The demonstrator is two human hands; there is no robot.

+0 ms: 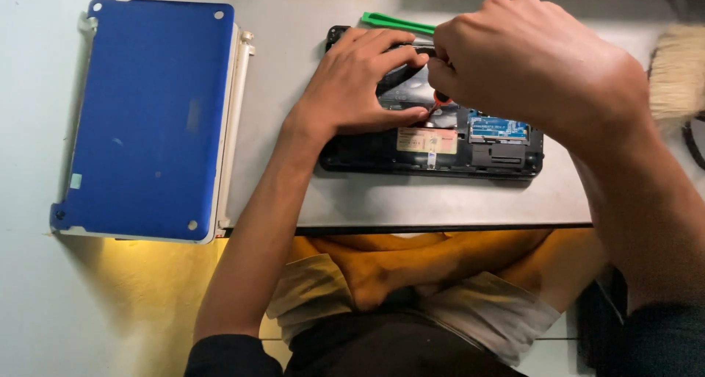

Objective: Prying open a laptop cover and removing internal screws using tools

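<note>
Opened laptop base (455,145), black and stripped of its cover, lies flat on the grey worktop (294,127) near the middle of its far edge, its circuit board and a pale label showing towards the near side. The person sits cross-legged below the worktop's near edge and leans over it. Left hand (360,83) lies palm down on the left part of the base, fingers spread narrow and pressing on the inner parts, holding nothing that I can make out. Right hand (529,61) is curled into a fist over the middle of the base, gripping a small screwdriver (439,98) whose orange-red collar and tip poke out below the fingers, pointing down into the base just beside the left thumb. A green plastic pry tool (396,23) lies on the worktop just beyond the base, partly hidden behind the right hand. A blue laptop cover (147,112) with a white rim rests across the worktop's left edge, well apart from the base. A pale bristle brush (677,72) sits at the right edge.
</note>
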